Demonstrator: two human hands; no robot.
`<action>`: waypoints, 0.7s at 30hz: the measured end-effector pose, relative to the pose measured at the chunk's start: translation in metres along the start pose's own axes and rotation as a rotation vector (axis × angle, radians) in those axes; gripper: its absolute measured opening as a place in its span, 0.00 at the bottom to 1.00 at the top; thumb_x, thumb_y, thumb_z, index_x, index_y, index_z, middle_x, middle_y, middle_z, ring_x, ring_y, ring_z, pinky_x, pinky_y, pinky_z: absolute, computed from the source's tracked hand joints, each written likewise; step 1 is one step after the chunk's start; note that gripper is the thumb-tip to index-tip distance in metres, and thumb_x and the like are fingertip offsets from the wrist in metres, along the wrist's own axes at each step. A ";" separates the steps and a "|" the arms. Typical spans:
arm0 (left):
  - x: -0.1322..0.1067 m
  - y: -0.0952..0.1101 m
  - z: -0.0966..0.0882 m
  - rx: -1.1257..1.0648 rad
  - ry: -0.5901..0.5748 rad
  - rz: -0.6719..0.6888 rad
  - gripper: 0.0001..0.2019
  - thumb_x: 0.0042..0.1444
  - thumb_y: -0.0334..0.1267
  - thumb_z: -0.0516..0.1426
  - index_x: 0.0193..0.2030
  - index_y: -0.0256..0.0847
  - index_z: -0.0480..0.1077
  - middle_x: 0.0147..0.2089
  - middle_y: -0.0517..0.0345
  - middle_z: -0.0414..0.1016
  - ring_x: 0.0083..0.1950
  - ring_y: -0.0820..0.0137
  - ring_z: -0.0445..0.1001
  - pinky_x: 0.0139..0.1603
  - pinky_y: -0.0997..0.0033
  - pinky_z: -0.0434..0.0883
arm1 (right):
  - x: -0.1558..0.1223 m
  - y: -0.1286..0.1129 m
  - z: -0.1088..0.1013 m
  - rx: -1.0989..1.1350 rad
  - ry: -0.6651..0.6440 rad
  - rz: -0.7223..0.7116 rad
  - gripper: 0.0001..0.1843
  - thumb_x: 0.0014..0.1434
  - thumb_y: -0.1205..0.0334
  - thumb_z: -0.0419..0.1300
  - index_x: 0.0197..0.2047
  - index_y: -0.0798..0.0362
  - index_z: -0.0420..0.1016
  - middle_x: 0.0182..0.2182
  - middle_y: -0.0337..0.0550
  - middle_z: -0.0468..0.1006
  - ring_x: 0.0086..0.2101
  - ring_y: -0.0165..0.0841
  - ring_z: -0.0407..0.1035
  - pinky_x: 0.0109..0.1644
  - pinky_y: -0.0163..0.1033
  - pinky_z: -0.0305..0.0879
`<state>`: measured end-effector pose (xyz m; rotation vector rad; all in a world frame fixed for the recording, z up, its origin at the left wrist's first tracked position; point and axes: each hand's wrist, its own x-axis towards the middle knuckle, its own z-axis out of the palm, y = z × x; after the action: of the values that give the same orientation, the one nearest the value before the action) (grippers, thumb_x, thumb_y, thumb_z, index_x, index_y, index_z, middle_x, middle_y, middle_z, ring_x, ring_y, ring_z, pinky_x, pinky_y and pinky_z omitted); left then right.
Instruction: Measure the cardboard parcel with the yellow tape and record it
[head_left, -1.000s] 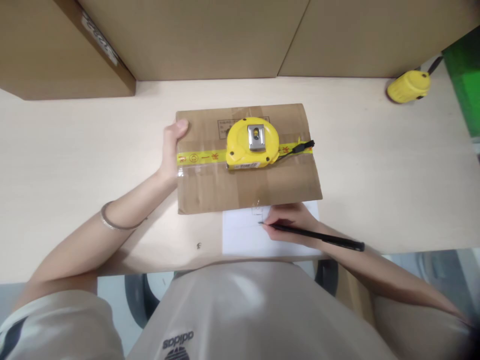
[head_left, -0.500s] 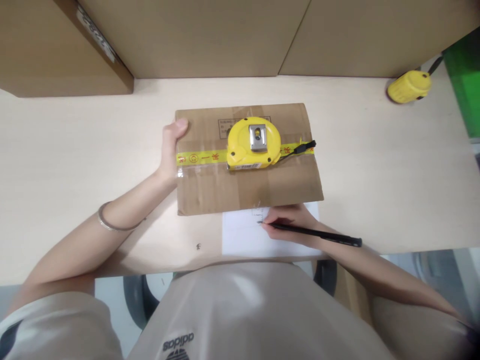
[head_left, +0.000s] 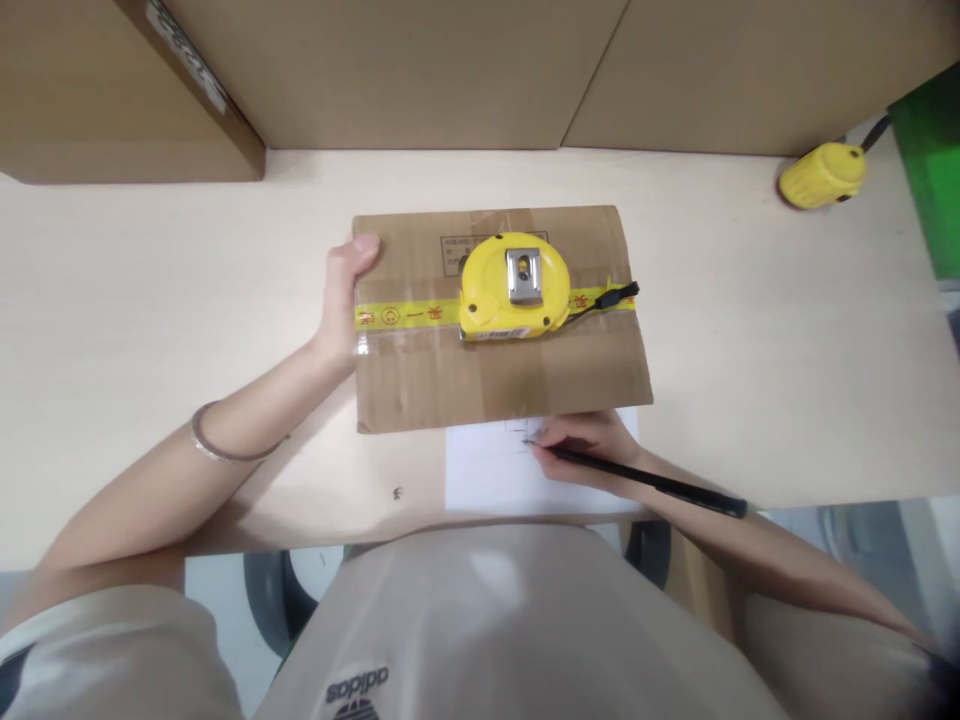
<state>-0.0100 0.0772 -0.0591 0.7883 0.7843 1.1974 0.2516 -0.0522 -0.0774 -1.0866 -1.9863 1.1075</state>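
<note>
My left hand (head_left: 346, 285) grips the left edge of a cardboard box (head_left: 420, 380), its thumb on the top face and its other fingers hidden. Yellow printed tape (head_left: 409, 314) runs across that face. On top lies a yellow tape measure (head_left: 484, 285) with a metal clip and a black strap (head_left: 615, 296). Below the box's near edge, my right hand (head_left: 589, 450) is closed around a black pen (head_left: 652, 480). The pen tip is at a white sheet of paper (head_left: 487, 475) bearing small drawn lines. The box covers the far part of the sheet.
Large cardboard boxes (head_left: 420, 75) line the back of the pale table (head_left: 165, 290), with another box (head_left: 97, 90) at the back left. A second yellow tape measure (head_left: 821, 176) stands at the back right. A small dark mark (head_left: 397, 493) shows near the front edge.
My right hand and the pen have shifted slightly right, and the pen's rear end has dropped lower in view. The box and tape measure appear slightly farther right; my left hand keeps its grip.
</note>
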 end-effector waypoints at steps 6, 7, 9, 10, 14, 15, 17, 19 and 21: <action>0.002 -0.002 -0.002 -0.020 0.081 0.068 0.12 0.58 0.48 0.54 0.37 0.40 0.67 0.43 0.55 0.74 0.66 0.49 0.69 0.61 0.52 0.74 | 0.001 -0.006 0.000 -0.018 -0.030 0.051 0.10 0.58 0.67 0.61 0.25 0.53 0.72 0.18 0.36 0.73 0.19 0.23 0.63 0.23 0.30 0.60; 0.001 -0.001 -0.001 -0.030 0.054 0.038 0.14 0.57 0.49 0.55 0.38 0.40 0.68 0.44 0.54 0.75 0.65 0.48 0.70 0.61 0.51 0.74 | 0.001 -0.006 0.000 -0.015 -0.039 0.057 0.10 0.59 0.66 0.61 0.25 0.53 0.73 0.18 0.36 0.73 0.19 0.24 0.64 0.23 0.30 0.60; 0.000 0.000 0.000 -0.047 0.011 -0.013 0.16 0.55 0.50 0.56 0.40 0.39 0.69 0.45 0.53 0.77 0.64 0.47 0.71 0.60 0.51 0.74 | 0.001 -0.006 0.000 -0.007 -0.053 0.066 0.10 0.59 0.65 0.61 0.26 0.53 0.73 0.19 0.37 0.74 0.19 0.24 0.65 0.23 0.30 0.61; -0.001 0.001 0.001 -0.054 0.006 -0.020 0.16 0.54 0.51 0.57 0.40 0.39 0.70 0.45 0.52 0.77 0.64 0.47 0.71 0.60 0.51 0.74 | 0.001 -0.005 0.000 -0.004 -0.055 0.069 0.10 0.60 0.65 0.61 0.26 0.53 0.74 0.19 0.37 0.75 0.19 0.24 0.65 0.23 0.30 0.62; -0.002 0.001 0.002 -0.078 0.004 -0.013 0.16 0.56 0.51 0.56 0.41 0.40 0.71 0.45 0.54 0.78 0.65 0.47 0.71 0.61 0.51 0.73 | 0.000 -0.005 0.001 0.003 -0.047 0.084 0.09 0.60 0.64 0.62 0.27 0.53 0.75 0.20 0.37 0.75 0.20 0.25 0.65 0.23 0.31 0.62; -0.002 0.001 0.001 -0.076 -0.005 -0.021 0.17 0.55 0.52 0.56 0.41 0.40 0.71 0.46 0.54 0.78 0.65 0.47 0.70 0.61 0.51 0.73 | 0.000 -0.005 0.001 0.003 -0.045 0.089 0.09 0.60 0.64 0.62 0.27 0.53 0.75 0.20 0.37 0.75 0.20 0.25 0.65 0.24 0.32 0.62; -0.001 0.000 0.001 -0.066 -0.026 -0.033 0.18 0.54 0.52 0.56 0.41 0.39 0.71 0.48 0.52 0.78 0.66 0.46 0.69 0.61 0.51 0.73 | 0.000 -0.005 0.002 0.003 -0.042 0.104 0.10 0.61 0.63 0.62 0.28 0.53 0.75 0.21 0.38 0.75 0.21 0.26 0.66 0.25 0.32 0.63; -0.001 0.000 0.000 -0.069 -0.029 -0.028 0.18 0.54 0.52 0.57 0.40 0.38 0.71 0.48 0.52 0.77 0.66 0.46 0.69 0.61 0.52 0.74 | -0.001 -0.005 0.003 0.006 -0.045 0.122 0.10 0.61 0.62 0.62 0.28 0.53 0.75 0.20 0.37 0.75 0.21 0.25 0.66 0.25 0.32 0.63; 0.000 -0.001 -0.001 -0.085 0.002 -0.002 0.16 0.55 0.51 0.56 0.40 0.39 0.70 0.47 0.54 0.77 0.67 0.47 0.69 0.61 0.52 0.74 | -0.001 -0.004 0.003 0.009 -0.052 0.140 0.10 0.59 0.63 0.62 0.27 0.53 0.75 0.20 0.36 0.74 0.20 0.25 0.64 0.24 0.31 0.61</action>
<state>-0.0100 0.0770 -0.0603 0.7161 0.7311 1.2222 0.2483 -0.0556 -0.0753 -1.2189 -1.9676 1.2267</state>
